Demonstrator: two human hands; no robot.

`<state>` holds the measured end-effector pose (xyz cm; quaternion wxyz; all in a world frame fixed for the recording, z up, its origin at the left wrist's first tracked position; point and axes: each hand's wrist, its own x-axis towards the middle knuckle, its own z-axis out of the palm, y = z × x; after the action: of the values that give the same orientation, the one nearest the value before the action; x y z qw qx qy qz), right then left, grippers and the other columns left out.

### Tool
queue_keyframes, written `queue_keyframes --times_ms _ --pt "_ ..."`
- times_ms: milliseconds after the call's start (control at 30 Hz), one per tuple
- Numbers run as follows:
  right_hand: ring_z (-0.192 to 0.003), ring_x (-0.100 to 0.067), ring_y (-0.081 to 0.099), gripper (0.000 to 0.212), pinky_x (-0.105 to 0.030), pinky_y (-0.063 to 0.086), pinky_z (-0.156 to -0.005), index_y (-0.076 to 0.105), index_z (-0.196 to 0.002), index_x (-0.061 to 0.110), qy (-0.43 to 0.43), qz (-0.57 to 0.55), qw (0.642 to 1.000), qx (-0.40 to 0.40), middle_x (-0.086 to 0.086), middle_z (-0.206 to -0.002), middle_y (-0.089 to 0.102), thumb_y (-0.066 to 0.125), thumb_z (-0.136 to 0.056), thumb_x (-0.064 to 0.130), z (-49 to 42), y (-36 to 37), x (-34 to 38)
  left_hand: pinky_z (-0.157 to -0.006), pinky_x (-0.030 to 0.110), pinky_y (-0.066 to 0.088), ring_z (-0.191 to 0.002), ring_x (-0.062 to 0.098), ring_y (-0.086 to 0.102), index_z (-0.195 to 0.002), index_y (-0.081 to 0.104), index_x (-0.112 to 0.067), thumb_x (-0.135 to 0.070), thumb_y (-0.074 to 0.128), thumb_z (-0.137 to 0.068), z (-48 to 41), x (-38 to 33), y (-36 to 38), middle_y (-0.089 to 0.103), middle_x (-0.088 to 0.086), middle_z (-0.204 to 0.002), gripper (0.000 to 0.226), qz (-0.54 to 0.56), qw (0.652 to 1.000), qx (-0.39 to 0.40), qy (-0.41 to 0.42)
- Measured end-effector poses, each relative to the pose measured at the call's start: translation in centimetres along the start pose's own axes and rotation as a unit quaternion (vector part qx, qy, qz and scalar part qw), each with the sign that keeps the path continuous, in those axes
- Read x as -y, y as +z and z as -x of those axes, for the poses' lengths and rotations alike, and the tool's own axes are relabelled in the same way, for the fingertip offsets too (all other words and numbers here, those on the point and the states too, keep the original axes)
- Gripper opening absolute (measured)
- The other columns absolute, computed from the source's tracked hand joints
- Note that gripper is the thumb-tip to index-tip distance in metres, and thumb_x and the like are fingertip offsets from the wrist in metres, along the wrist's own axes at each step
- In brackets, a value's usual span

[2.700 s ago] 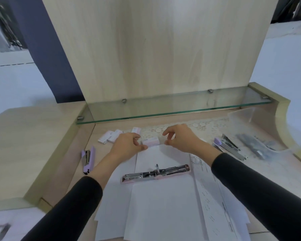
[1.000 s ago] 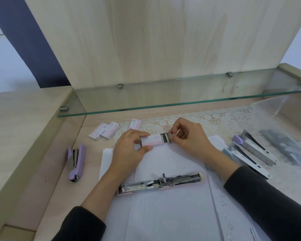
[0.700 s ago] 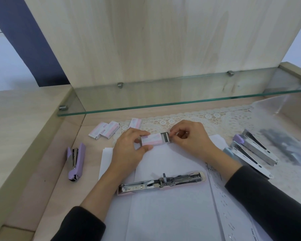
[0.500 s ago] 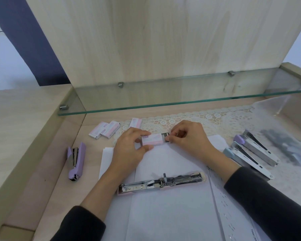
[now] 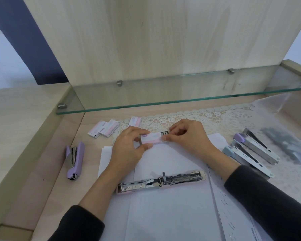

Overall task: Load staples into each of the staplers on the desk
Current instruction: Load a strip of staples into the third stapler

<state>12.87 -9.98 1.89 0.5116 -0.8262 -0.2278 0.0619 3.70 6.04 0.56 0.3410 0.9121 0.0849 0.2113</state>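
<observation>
Staples sit in the small pink staple box (image 5: 150,138) that you hold above the white paper (image 5: 172,206), just beyond the pink stapler (image 5: 161,182). Your left hand (image 5: 129,150) has its fingers closed on the box's sleeve, and your right hand (image 5: 188,136) pinches the inner tray (image 5: 164,133) poking out of the box's right end. The risk, as I judge it, is a pull that is too hard or tilted: the tray could come out all at once and the strips could break apart or scatter over the paper and lace mat (image 5: 189,117). Keep the box level. The box's long axis runs left to right, with its open end facing right. The stapler lies flat on the table, opened out, with a long axis also left to right and rising slightly to the right.
</observation>
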Motion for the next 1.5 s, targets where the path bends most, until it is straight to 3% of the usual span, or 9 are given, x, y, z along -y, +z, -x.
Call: queue_keyframes --times_ms 133,267,800,867,1000,1100,1233,1333,1500 --pt "-0.06 -0.008 0.05 0.022 -0.019 0.043 -0.061 0.067 -0.061 0.004 -0.001 0.033 0.999 -0.007 -0.003 -0.077 0.064 0.083 -0.059 0.019 0.0 0.2 0.4 -0.073 0.002 0.035 -0.074 -0.003 0.051 -0.1 0.067 -0.02 -0.015 0.075 -0.072 0.0 0.1 0.0 0.057 -0.009 -0.097 0.029 -0.002 1.0 -0.002 0.002" --pt "-0.06 -0.005 0.05 0.014 -0.008 0.036 -0.053 0.069 -0.062 0.005 0.016 0.012 1.0 0.004 -0.003 -0.082 0.065 0.08 -0.063 0.013 -0.2 0.2 0.0 -0.072 0.0 0.034 -0.074 -0.003 0.051 -0.1 0.067 -0.019 -0.015 0.075 -0.072 0.0 0.1 0.0 0.057 -0.009 -0.098 0.029 -0.005 1.0 -0.002 0.005" --pt "-0.062 -0.004 0.057 0.006 -0.007 0.042 -0.053 0.069 -0.065 0.004 0.056 -0.091 0.994 0.027 0.005 -0.079 0.066 0.072 -0.07 0.004 -0.1 -0.6 -0.1 -0.074 0.011 0.039 -0.075 -0.005 0.05 -0.101 0.067 -0.019 -0.017 0.074 -0.073 0.0 0.1 0.0 0.057 -0.007 -0.099 0.029 -0.005 1.0 0.0 0.007" --pt "-0.054 0.0 0.054 0.009 -0.007 0.038 -0.049 0.069 -0.063 0.008 0.052 -0.11 0.992 0.041 0.001 -0.079 0.067 0.072 -0.071 0.005 0.0 -0.8 0.1 -0.075 0.014 0.039 -0.075 -0.005 0.05 -0.101 0.067 -0.019 -0.017 0.074 -0.073 -0.1 0.1 0.1 0.058 -0.006 -0.1 0.029 -0.006 1.0 0.0 0.009" --pt "-0.054 -0.018 0.042 0.011 -0.022 0.03 -0.049 0.068 -0.063 0.014 0.035 -0.164 0.985 0.026 -0.022 -0.073 0.064 0.073 -0.071 0.009 0.3 -1.1 0.3 -0.076 0.009 0.038 -0.074 -0.004 0.05 -0.101 0.067 -0.019 -0.017 0.074 -0.073 0.0 0.2 0.1 0.058 -0.005 -0.1 0.029 -0.003 1.0 -0.002 0.012" --pt "-0.05 -0.015 0.041 0.01 -0.024 0.03 -0.051 0.067 -0.065 0.014 0.017 -0.168 0.985 -0.018 -0.014 -0.06 0.057 0.072 -0.073 0.009 0.3 -1.2 0.3 -0.076 0.009 0.038 -0.075 -0.004 0.05 -0.101 0.067 -0.018 -0.016 0.074 -0.073 0.0 0.3 0.1 0.059 -0.004 -0.1 0.029 0.0 1.0 -0.003 0.017" --pt "-0.038 -0.007 0.052 0.012 -0.011 0.036 -0.044 0.063 -0.066 0.011 -0.005 -0.158 0.987 -0.035 -0.002 -0.047 0.06 0.07 -0.074 0.005 0.4 -1.0 0.5 -0.077 0.018 0.041 -0.075 -0.003 0.05 -0.102 0.067 -0.018 -0.016 0.074 -0.073 0.0 0.2 0.1 0.059 -0.003 -0.1 0.029 0.0 1.0 -0.002 0.017" --pt "-0.037 -0.008 0.055 0.011 -0.012 0.04 -0.042 0.061 -0.069 0.007 -0.026 -0.142 0.989 -0.018 0.002 -0.054 0.063 0.069 -0.075 0.002 0.7 -0.8 0.7 -0.079 0.021 0.039 -0.075 -0.004 0.049 -0.102 0.067 -0.018 -0.017 0.074 -0.073 0.0 0.2 0.1 0.057 -0.005 -0.098 0.029 0.0 1.0 -0.003 0.016" --pt "-0.047 -0.015 0.054 0.028 -0.017 0.043 -0.051 0.058 -0.067 0.023 -0.06 -0.054 0.997 -0.009 0.007 -0.066 0.061 0.07 -0.071 -0.001 0.7 -0.5 0.6 -0.08 0.024 0.041 -0.075 -0.004 0.049 -0.101 0.067 -0.016 -0.016 0.074 -0.073 0.0 0.2 0.1 0.057 -0.005 -0.097 0.029 0.006 1.0 -0.002 0.018"
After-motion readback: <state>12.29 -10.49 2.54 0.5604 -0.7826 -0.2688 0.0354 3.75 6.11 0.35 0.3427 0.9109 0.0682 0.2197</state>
